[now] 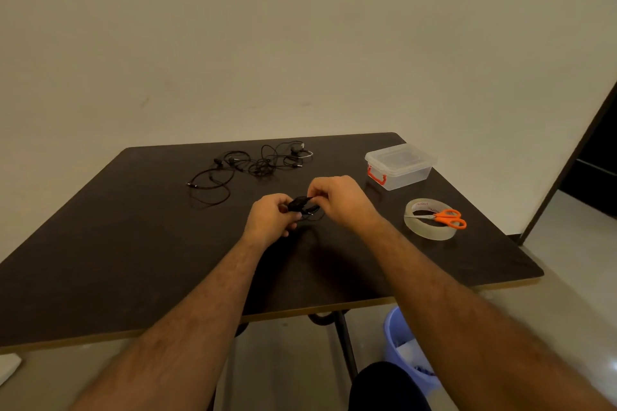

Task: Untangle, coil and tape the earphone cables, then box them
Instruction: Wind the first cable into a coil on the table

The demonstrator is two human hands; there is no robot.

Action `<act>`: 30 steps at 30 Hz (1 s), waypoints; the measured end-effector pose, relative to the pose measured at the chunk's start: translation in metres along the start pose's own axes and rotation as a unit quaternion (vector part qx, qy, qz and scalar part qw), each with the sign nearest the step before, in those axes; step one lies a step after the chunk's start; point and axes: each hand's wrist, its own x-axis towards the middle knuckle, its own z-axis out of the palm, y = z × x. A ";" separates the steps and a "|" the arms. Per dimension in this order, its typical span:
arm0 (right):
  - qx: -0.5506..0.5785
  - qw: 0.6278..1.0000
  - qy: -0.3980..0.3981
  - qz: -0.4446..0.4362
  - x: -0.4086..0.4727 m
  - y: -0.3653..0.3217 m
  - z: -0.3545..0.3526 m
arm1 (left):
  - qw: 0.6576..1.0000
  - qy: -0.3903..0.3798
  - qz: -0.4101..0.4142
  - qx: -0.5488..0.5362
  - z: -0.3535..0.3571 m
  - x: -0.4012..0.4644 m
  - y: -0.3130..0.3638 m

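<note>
Over the middle of the dark table (133, 243), my left hand (272, 218) and my right hand (337, 198) both grip a small black coil of earphone cable (302, 205) held between them. Loose loops of it hang just under my right fingers. Farther back lies a tangle of black earphone cables (253, 163) spread across the table. A clear plastic box (400, 165) with a red latch and its lid on stands at the back right. In front of the box lies a roll of clear tape (429, 223), and orange-handled scissors (445, 217) rest on top of the roll.
The table's right edge is close to the tape roll. A blue bin (405, 347) stands on the floor under the near right corner, beside the table's leg (345, 340). A dark doorway (591, 163) opens at the right.
</note>
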 end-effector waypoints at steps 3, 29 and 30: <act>-0.045 0.999 0.001 -0.030 -0.008 0.001 0.004 | 0.997 0.043 0.054 0.036 0.004 0.000 -0.006; -0.120 0.981 -0.101 -0.115 -0.055 0.003 0.029 | 0.992 0.032 0.018 0.117 -0.005 -0.008 -0.005; -0.122 0.980 -0.104 -0.117 -0.054 0.003 0.029 | 0.988 0.038 0.014 0.148 -0.005 -0.008 -0.003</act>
